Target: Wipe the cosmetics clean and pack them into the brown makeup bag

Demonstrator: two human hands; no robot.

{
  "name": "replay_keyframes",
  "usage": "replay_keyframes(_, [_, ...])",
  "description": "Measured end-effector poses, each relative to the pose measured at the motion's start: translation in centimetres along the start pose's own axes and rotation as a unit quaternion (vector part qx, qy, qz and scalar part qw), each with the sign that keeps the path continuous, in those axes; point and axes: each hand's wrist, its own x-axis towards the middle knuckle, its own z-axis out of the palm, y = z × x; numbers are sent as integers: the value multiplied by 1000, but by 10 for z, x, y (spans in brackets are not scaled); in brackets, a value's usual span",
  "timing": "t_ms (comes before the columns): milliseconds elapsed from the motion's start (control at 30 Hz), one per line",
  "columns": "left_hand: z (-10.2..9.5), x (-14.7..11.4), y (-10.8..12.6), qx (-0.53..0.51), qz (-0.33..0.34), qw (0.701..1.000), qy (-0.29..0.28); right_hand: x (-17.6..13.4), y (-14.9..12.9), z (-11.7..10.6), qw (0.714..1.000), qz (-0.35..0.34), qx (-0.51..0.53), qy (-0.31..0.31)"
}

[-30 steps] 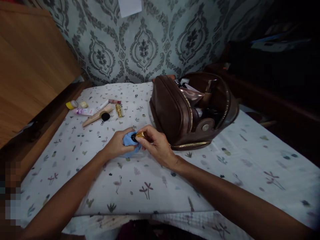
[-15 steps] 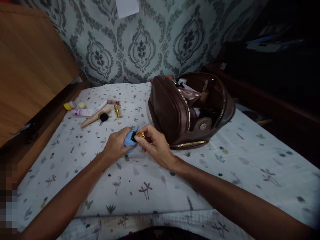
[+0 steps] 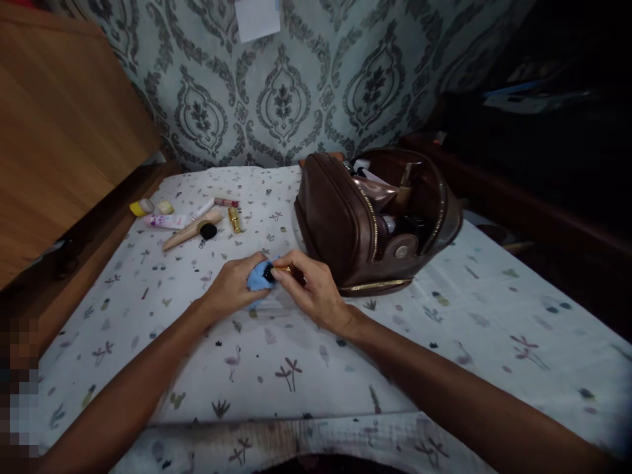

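Observation:
My left hand point(image 3: 228, 283) is closed on a light blue cloth point(image 3: 257, 279), which is bunched around one end of a small black-and-gold cosmetic tube point(image 3: 268, 272). The fingers of my right hand point(image 3: 318, 288) pinch the gold end of that tube, so part of it is hidden. Both hands meet low over the printed cloth, left of an open brown makeup bag point(image 3: 333, 210). Beyond my left hand lies a gold tube point(image 3: 235, 220).
A beige squeeze tube with a black cap point(image 3: 208, 230), a white-and-purple tube point(image 3: 166, 221), a pinkish tube point(image 3: 226, 203) and a yellow-lidded jar point(image 3: 141, 208) lie at the back left. Cosmetics fill the bag. A wooden panel point(image 3: 64, 118) stands left; a patterned wall is behind.
My right hand has turned slightly, and less of the tube's gold end shows between its fingers. Both hands stay together at the cloth. The view has shifted a little.

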Motion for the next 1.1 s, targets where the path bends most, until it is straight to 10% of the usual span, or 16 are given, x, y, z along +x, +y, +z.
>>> replay_keyframes(500, [6, -2, -9, 13, 0, 999, 45, 3, 4, 2, 978, 191, 79, 2])
replay_keyframes(1100, [3, -1, -10, -41, -23, 997, 65, 3, 6, 7, 983, 154, 98, 13])
